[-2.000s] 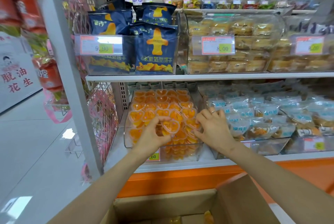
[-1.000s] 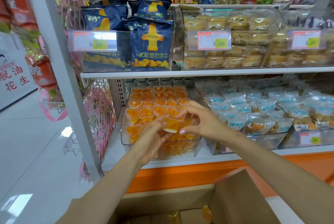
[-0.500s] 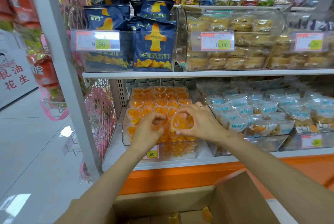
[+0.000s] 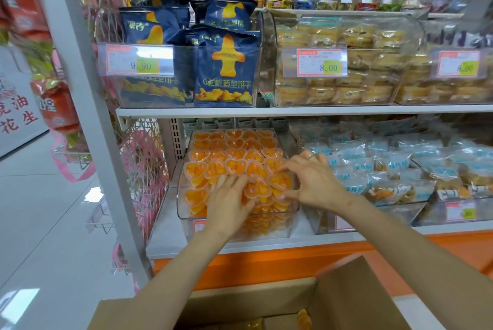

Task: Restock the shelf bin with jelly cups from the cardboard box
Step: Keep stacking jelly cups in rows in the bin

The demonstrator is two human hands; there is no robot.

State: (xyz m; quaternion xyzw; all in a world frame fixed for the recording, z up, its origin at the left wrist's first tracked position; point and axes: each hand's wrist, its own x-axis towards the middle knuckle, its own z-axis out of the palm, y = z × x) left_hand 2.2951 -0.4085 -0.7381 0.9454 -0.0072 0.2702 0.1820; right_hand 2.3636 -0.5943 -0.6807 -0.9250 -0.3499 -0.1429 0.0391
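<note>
A clear shelf bin (image 4: 182,197) on the lower shelf is filled with orange heart-shaped jelly cups (image 4: 236,152) laid in rows. My left hand (image 4: 229,197) rests with straight fingers on the cups at the bin's front. My right hand (image 4: 316,183) is spread at the bin's front right corner. Its fingertips and thumb touch the edges of a cup (image 4: 280,181) that lies flat on the pile. Another cup (image 4: 257,191) lies between the two hands. The open cardboard box (image 4: 346,292) stands below, and an orange jelly cup (image 4: 304,319) shows inside it.
A bin of blue-and-white wrapped snacks (image 4: 386,169) sits just right of the jelly bin. The upper shelf (image 4: 320,110) carries dark blue biscuit bags (image 4: 225,68) and wrapped cakes (image 4: 346,63). A white upright post (image 4: 88,116) stands on the left, beside the aisle floor (image 4: 40,223).
My right hand held a jelly cup tilted above the bin; that cup now lies flat on the pile. Both hands have lowered and spread onto the front cups.
</note>
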